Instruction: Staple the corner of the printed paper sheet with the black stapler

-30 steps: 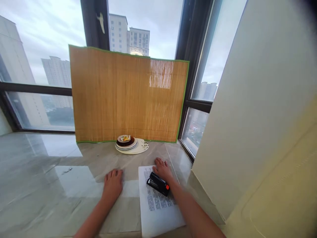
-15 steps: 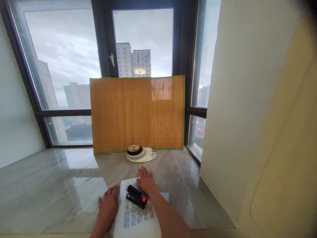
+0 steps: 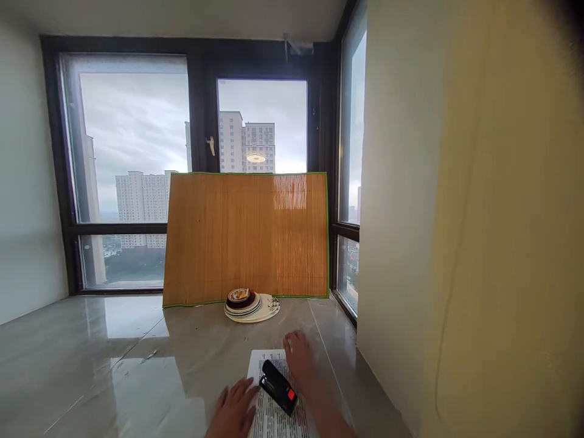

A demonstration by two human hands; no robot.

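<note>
A black stapler (image 3: 278, 387) with a red patch lies slantwise on a stack of printed paper (image 3: 270, 359) at the bottom middle. My left hand (image 3: 234, 406) lies at the paper's left side, fingers stretched and slightly apart, tips close to the stapler. On the other side, my right hand (image 3: 298, 353) rests along the paper's upper right edge. Its fingers are bent a little and softened by blur, and I see nothing held in them. My right forearm hides part of the paper's right side.
A stack of plates (image 3: 252, 308) stands farther back on the glossy tiled ledge (image 3: 196, 347). Behind it a bamboo mat (image 3: 246, 237) with green edging leans against the dark-framed window (image 3: 201, 109). A wall (image 3: 401, 213) closes off the right side.
The camera view has tilted up and shifted. My right hand has moved off the paper's top to its right edge. My left hand has come in closer to the stapler, which still lies on the paper.
</note>
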